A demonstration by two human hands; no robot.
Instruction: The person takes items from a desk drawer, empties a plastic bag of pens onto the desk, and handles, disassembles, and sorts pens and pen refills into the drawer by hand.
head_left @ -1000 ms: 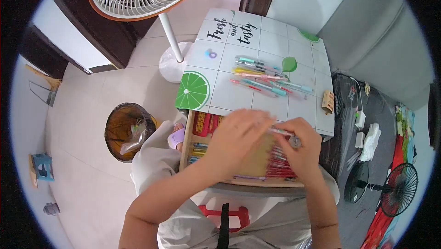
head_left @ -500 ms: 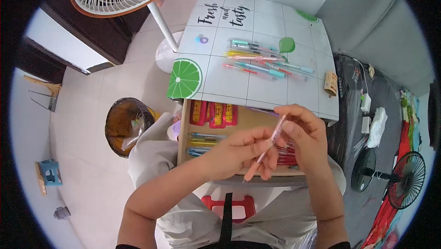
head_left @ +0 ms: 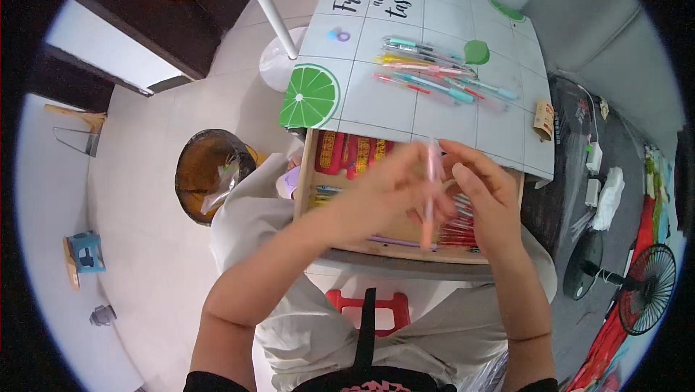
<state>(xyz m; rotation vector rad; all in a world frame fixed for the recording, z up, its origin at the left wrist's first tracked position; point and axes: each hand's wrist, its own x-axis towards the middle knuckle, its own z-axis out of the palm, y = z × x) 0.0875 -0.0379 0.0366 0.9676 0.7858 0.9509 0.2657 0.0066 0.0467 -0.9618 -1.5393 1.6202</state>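
Observation:
A pink pen, smeared by motion, stands nearly upright between my two hands above the open drawer. My left hand, also blurred, is closed around the pen from the left. My right hand is close on the pen's right side, thumb and fingers apart, its index fingertip near the pen's top end. Below the hands, the drawer holds red packets with yellow print, pens at the left partly hidden by my left arm, and several red pens at the right.
Several pens lie on the white tabletop, with a small purple ring left of them. A small brown carton is at the right edge. A waste bin and a standing fan are at the left; a black fan is at the right.
The pen has swung from slanting to nearly upright, and my left hand has moved up along it. My right thumb has come away from the pen. The whole view has shifted.

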